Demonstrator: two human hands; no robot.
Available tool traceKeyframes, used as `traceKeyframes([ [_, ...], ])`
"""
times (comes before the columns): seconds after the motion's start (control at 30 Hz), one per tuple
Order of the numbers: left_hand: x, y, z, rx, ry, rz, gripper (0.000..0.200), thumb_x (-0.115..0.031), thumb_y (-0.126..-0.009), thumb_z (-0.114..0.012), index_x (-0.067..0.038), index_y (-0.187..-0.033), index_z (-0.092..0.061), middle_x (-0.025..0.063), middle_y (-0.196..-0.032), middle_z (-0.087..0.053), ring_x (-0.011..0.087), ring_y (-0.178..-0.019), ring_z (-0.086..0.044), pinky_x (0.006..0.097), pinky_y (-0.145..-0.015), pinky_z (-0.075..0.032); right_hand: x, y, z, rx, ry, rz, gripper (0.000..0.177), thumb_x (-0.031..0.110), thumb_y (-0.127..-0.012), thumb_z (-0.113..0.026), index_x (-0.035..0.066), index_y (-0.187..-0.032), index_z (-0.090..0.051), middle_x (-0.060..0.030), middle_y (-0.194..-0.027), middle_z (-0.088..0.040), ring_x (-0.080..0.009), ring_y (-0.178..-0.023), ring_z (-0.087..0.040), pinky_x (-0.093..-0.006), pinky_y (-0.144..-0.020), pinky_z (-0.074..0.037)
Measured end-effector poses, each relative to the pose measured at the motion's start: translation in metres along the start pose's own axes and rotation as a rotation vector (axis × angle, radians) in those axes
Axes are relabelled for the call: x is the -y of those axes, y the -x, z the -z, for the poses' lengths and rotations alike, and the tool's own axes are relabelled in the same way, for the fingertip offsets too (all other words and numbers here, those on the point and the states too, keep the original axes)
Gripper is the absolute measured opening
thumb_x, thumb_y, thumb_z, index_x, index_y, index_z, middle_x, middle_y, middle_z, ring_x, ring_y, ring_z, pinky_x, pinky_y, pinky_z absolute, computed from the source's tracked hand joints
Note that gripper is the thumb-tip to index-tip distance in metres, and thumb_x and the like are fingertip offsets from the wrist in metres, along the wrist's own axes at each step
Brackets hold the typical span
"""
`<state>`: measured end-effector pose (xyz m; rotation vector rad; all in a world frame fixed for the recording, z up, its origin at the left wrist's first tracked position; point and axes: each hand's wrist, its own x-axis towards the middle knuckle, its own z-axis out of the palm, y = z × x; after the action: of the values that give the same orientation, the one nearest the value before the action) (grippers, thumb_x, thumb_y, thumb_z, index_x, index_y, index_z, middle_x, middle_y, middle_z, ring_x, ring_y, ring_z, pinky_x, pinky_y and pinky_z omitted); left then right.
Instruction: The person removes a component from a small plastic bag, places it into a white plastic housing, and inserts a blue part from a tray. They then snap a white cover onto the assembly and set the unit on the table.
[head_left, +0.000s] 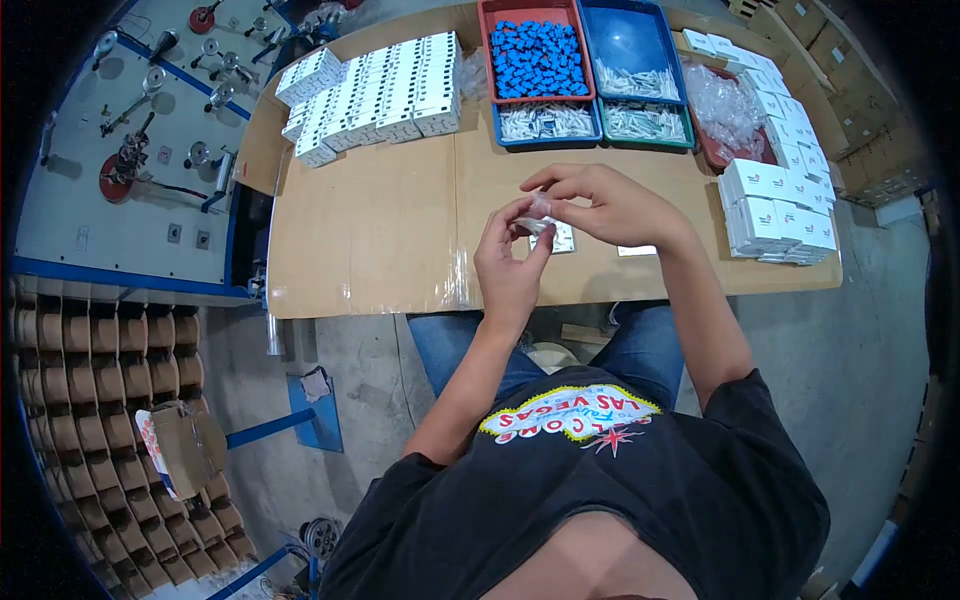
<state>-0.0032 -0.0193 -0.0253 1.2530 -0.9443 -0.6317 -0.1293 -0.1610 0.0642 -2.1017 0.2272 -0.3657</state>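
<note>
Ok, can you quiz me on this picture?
1. True or false: the blue parts lie in a red tray.
2. What do the left hand and right hand hold? A) clear bag B) white box C) spool
3. Fill in: the white boxes are stacked on the ____.
Key: 1 true; 2 A; 3 table.
</note>
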Motion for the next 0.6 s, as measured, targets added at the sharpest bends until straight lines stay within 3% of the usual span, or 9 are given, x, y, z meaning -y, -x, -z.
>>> traceKeyframes([
  [0.1, 0.003, 0.002, -0.003, -0.054, 0.008, -0.031, 0.047, 0.009, -0.090, -0.072, 0.003, -0.134, -0.057, 0.0083, -0.120, -0.066, 0.0124, -0.103, -0.065, 0.0261, -0.089, -0.053, -0.007, 0.002, 0.003, -0.035, 0.131, -0.015, 0.025, 0.015, -0.102, -0.061, -0.005, -0.107, -0.074, -0.0177, -0.125, -0.070, -0.0269, -0.107, -0.069, -0.0371, -0.092, -0.053],
  [0.17, 0.003, 0.004, -0.003, -0.053, 0.075, 0.012, 0.047, 0.009, -0.091, -0.072, 0.004, -0.135, -0.057, 0.0082, -0.122, -0.065, 0.0127, -0.104, -0.064, 0.0266, -0.089, -0.053, -0.011, 0.003, 0.001, -0.034, 0.068, -0.017, 0.033, 0.024, -0.102, -0.061, -0.006, -0.107, -0.073, -0.0192, -0.118, -0.071, -0.0290, -0.104, -0.070, -0.0377, -0.090, -0.054],
  [0.27, 0.003, 0.005, -0.004, -0.047, 0.078, -0.001, 0.048, 0.009, -0.091, -0.071, 0.004, -0.136, -0.056, 0.0093, -0.124, -0.065, 0.0138, -0.107, -0.064, 0.0265, -0.091, -0.053, -0.001, 0.003, 0.000, 0.007, 0.012, -0.106, 0.024, 0.017, -0.101, -0.063, -0.005, -0.106, -0.074, -0.0169, -0.123, -0.070, -0.0266, -0.105, -0.069, -0.0370, -0.091, -0.053],
  [0.5, -0.015, 0.006, -0.004, -0.034, 0.179, -0.025, 0.046, 0.006, -0.096, -0.067, 0.005, -0.139, -0.054, 0.0111, -0.127, -0.065, 0.0154, -0.114, -0.063, 0.0284, -0.099, -0.051, 0.000, 0.005, 0.001, 0.020, 0.002, -0.138, 0.024, 0.021, -0.097, -0.071, -0.003, -0.102, -0.073, -0.0147, -0.120, -0.071, -0.0248, -0.105, -0.068, -0.0364, -0.091, -0.054],
  [0.6, -0.018, 0.006, 0.002, -0.073, 0.269, 0.075, 0.037, 0.003, -0.100, -0.061, 0.005, -0.137, -0.058, 0.0125, -0.128, -0.065, 0.0153, -0.113, -0.064, 0.0288, -0.100, -0.050, -0.002, 0.006, 0.001, -0.022, 0.045, -0.132, 0.025, 0.022, -0.097, -0.071, -0.003, -0.099, -0.072, -0.0141, -0.120, -0.071, -0.0240, -0.102, -0.068, -0.0361, -0.090, -0.054],
])
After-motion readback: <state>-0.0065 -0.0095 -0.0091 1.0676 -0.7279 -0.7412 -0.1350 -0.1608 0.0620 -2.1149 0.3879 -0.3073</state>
